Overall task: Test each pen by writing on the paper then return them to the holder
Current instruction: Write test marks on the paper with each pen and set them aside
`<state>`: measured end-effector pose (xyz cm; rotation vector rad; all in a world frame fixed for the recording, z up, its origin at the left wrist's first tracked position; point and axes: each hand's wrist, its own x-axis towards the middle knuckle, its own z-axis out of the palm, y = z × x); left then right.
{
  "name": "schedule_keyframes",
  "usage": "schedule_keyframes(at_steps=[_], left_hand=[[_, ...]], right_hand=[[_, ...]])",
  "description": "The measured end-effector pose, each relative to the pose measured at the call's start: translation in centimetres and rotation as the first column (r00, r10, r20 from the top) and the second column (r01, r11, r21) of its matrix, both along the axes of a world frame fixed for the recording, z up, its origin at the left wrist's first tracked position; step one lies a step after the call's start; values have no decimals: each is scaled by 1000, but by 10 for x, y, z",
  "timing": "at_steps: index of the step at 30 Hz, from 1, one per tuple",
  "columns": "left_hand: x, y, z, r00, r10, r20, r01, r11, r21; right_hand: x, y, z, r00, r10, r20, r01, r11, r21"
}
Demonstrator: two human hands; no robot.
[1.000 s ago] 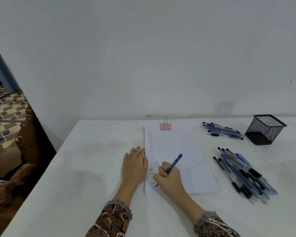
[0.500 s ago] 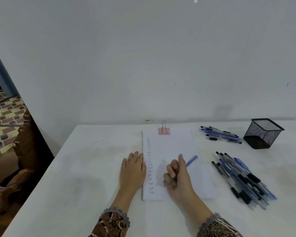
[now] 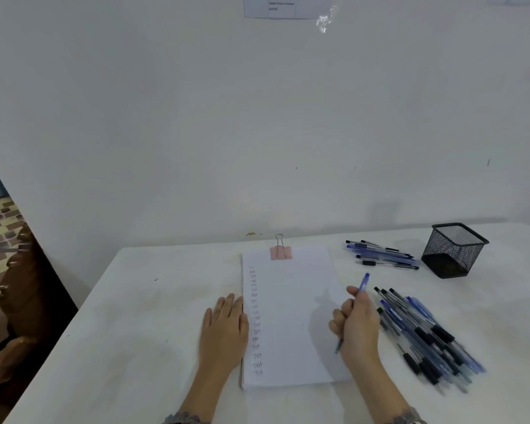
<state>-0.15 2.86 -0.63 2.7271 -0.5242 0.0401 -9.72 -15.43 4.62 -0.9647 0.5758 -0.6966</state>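
A white paper pad [image 3: 294, 316] with a pink binder clip [image 3: 280, 252] lies on the table, a column of small written words down its left margin. My left hand [image 3: 224, 332] rests flat at the pad's left edge. My right hand [image 3: 357, 325] grips a blue pen [image 3: 363, 281] above the pad's right edge, its blue end pointing up and away, its tip showing below my fist. A black mesh holder [image 3: 453, 250] stands at the back right; it looks empty.
A large pile of blue and black pens [image 3: 426, 335] lies right of the pad. A smaller group of pens [image 3: 383, 255] lies behind it, next to the holder. The white table [image 3: 141, 316] ends at a wall; a dark wooden chair [image 3: 19, 301] stands left.
My right hand lifted the pen off the left margin of the paper and moved right, to the pad's right edge. The left hand stayed put. The camera tilted upward.
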Motion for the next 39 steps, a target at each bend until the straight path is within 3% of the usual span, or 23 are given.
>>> schedule_keyframes(at_steps=[1,2,3,4,6,8,11,17,21,26,28,33,37,39], left_hand=[[0,0,0,1000,1,0,-1,1000,3],[0,0,0,1000,1,2,-1,1000,4],[0,0,0,1000,2,4,-2,1000,0],[0,0,0,1000,2,6,-2,1000,-4],[1,0,0,1000,2,10,-2,1000,-4],[1,-1,-1,1000,6,11,-6,1000,-3],[3,-1,-3,1000,14,8,-14,1000,24],[2,-1,-4,999,29,33,-31,999,37],[3,-1,-6,999,34,31,-34,999,13],[3,-1,-5,999,29,18,-30,999,25],[3,-1,-5,999,29,27,-30,999,39],[3,-1,-5,999,36,30,-38,997,67],[3,-1,-5,999,35,25,-36,997,72],[3,-2,-5,999,35,18,-36,997,62]], right_hand=[[-4,-13,4,995,-39,-93,20,981,-194],[-7,-29,6,971,-108,-212,7,903,-429],[-11,-47,7,926,-206,-316,-47,768,-638],[-15,-65,6,870,-318,-377,-112,616,-780],[-20,-100,1,765,-506,-400,-182,426,-886],[-22,-130,-8,635,-605,-480,-325,355,-877],[-23,-153,-10,459,-525,-717,-621,387,-682],[-14,-168,5,350,-473,-809,-701,440,-561],[29,-185,28,458,-484,-746,-690,336,-641],[86,-171,17,522,-421,-742,-822,-18,-569],[93,-174,3,514,-451,-730,-842,-102,-530],[97,-176,-2,488,-593,-640,-866,-240,-438],[95,-170,8,540,-642,-545,-834,-319,-451],[94,-166,19,607,-600,-521,-780,-321,-538]])
